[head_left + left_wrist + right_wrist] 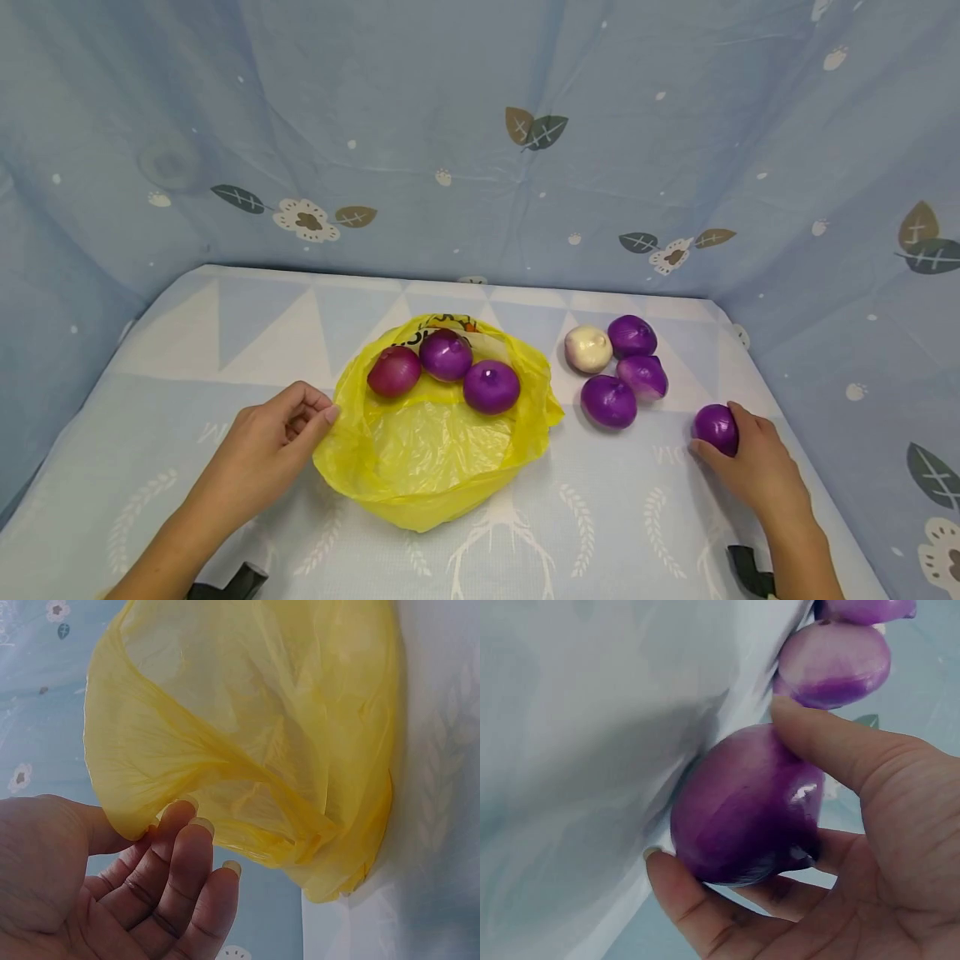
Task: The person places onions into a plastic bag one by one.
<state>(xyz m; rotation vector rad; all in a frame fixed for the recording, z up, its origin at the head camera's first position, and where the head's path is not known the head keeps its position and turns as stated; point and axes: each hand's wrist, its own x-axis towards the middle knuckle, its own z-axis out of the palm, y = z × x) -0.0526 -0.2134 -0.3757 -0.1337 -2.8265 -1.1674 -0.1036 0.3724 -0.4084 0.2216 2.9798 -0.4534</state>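
At the left rim of a yellow plastic bag point(442, 500), my left hand point(273, 442) pinches the edge between thumb and forefinger. The same pinch shows in the left wrist view, the other fingers loosely curled beside the bag point(247, 735). The bag lies with its mouth wide, and three purple onions point(491, 387) sit inside toward its back. Over at the right side of the table, my right hand point(761, 467) grips a purple onion point(717, 429). Thumb and fingers wrap this onion point(742, 810) from both sides in the right wrist view; it appears on or just above the cloth.
Between the bag and my right hand lies a group of purple onions point(608, 402) with one whitish onion point(588, 349). A patterned cloth point(255, 333) covers the table, and a blue curtain point(420, 150) hangs behind and along both sides.
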